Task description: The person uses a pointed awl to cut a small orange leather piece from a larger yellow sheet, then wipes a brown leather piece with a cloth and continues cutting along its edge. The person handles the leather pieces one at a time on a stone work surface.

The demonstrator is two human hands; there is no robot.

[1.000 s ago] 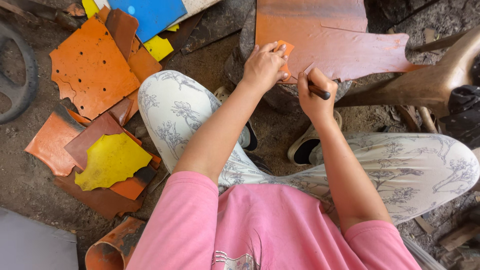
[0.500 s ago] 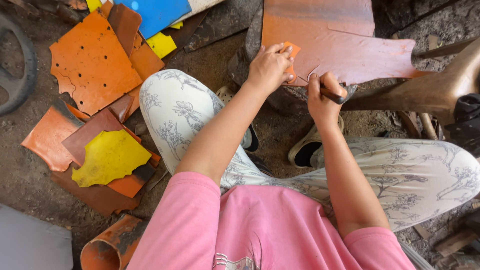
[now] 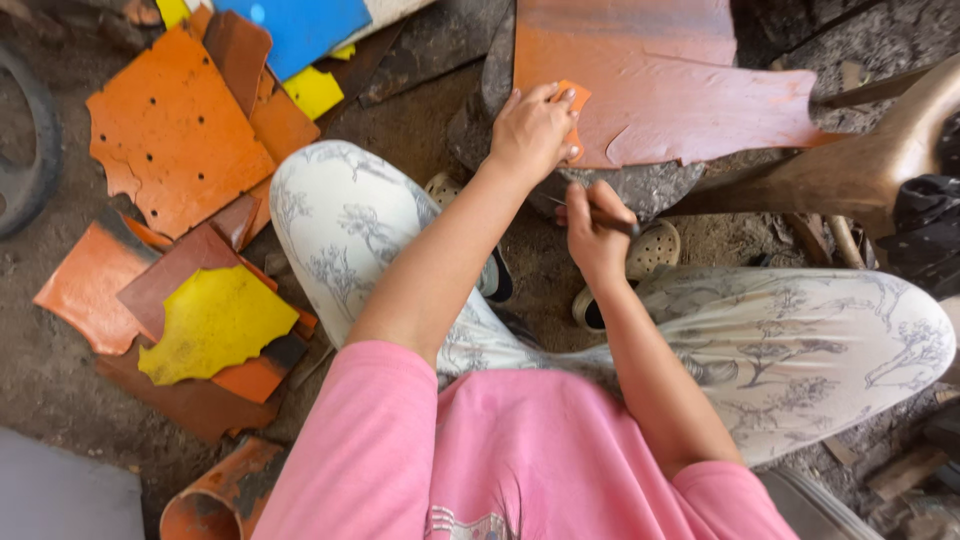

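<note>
A large reddish-brown leather sheet (image 3: pixel 660 90) lies over a dark round stone block (image 3: pixel 640 185) in front of my knees. My left hand (image 3: pixel 530 130) presses a small orange pattern piece (image 3: pixel 574 98) flat on the sheet's near left edge. Just below it, my right hand (image 3: pixel 592 222) is closed around a thin dark tool (image 3: pixel 612 222) whose tip points toward the sheet's near edge. My legs in grey-white printed trousers bend to either side of the block.
Orange, brown and yellow leather scraps (image 3: pixel 190 250) lie piled on the dirt floor at left, with a blue sheet (image 3: pixel 300 25) behind them. A rolled orange piece (image 3: pixel 215 495) is at bottom left. Wooden pieces (image 3: pixel 880 160) lean at right. Sandalled feet rest by the block.
My right hand with the tool has drawn back from the sheet's edge toward me and slightly left. The left hand keeps pressing the orange piece in the same spot.
</note>
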